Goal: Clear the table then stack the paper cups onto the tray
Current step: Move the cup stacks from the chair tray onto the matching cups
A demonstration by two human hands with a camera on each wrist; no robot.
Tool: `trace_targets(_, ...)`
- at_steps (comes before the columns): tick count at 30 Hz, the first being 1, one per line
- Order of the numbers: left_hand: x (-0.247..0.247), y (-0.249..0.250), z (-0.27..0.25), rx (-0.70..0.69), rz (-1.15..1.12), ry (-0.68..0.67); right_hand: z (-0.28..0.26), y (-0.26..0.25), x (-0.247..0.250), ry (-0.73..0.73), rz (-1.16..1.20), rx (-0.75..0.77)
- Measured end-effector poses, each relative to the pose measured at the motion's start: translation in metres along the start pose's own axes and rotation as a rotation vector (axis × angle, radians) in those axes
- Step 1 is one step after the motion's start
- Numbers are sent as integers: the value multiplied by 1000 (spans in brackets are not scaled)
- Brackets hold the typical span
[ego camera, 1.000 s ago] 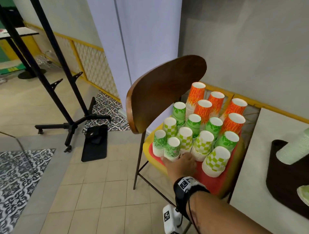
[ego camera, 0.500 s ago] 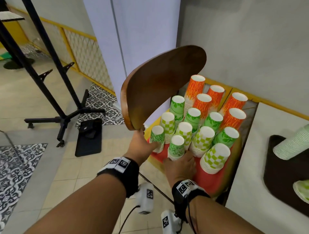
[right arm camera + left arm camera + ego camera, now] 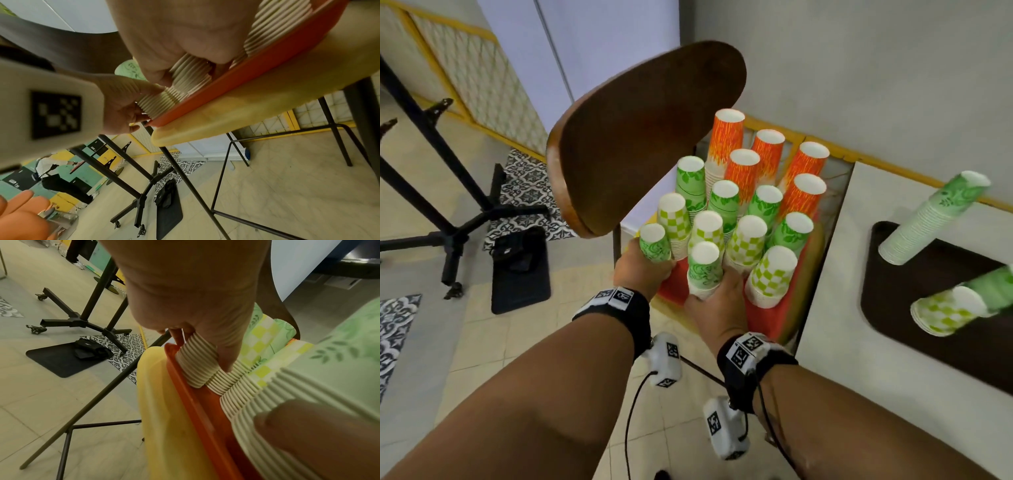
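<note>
A red tray (image 3: 761, 320) lies on a chair's yellow seat (image 3: 162, 418) and carries several upside-down stacks of paper cups, green leaf, green check and orange. My left hand (image 3: 643, 270) grips the base of the left front green leaf stack (image 3: 654, 244); its fingers curl round the ribbed rims (image 3: 197, 365). My right hand (image 3: 717, 301) grips the neighbouring front green leaf stack (image 3: 705, 270), fingers wrapped round its rims (image 3: 190, 76) just above the tray rim (image 3: 236, 76). Both stacks stand upright, with their bases at the tray.
The chair's wooden backrest (image 3: 640, 137) leans over the cups on the left. To the right, a white table (image 3: 859, 329) holds a dark brown tray (image 3: 945, 342) with a green stack (image 3: 931, 219) and a check stack (image 3: 945, 311). A black stand (image 3: 455, 205) and mat (image 3: 520, 270) occupy the floor.
My left hand came in from below and took hold of the left front stack. My right hand stayed at the front stack and closed round it. The view moved closer.
</note>
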State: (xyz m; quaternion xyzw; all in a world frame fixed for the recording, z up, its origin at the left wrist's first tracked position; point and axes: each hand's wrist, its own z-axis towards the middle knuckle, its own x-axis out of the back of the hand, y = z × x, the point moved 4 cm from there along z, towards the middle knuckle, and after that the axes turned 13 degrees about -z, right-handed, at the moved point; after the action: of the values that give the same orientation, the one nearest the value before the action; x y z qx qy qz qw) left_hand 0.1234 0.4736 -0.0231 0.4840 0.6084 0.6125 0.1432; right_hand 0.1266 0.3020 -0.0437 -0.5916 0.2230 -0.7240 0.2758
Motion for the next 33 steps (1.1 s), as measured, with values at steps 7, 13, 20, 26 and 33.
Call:
trace_targets(7,-4,28,-39,-144,-193,56,-5,2,54,-48,58,106)
trace_targets(13,-24,70,-84,-319,-388,103,27,-4,159,44,221,200)
trace_targets(20,-97,205,-135,-564,-513,-94,142,55,317,364,170,88)
trace_targets(26,-150,293,-174,-661,-604,-196,216,135,355,390,142,-48)
trace_targets(33,-188,297,-180,-648,-507,-179,247,186,319,299,137,-83)
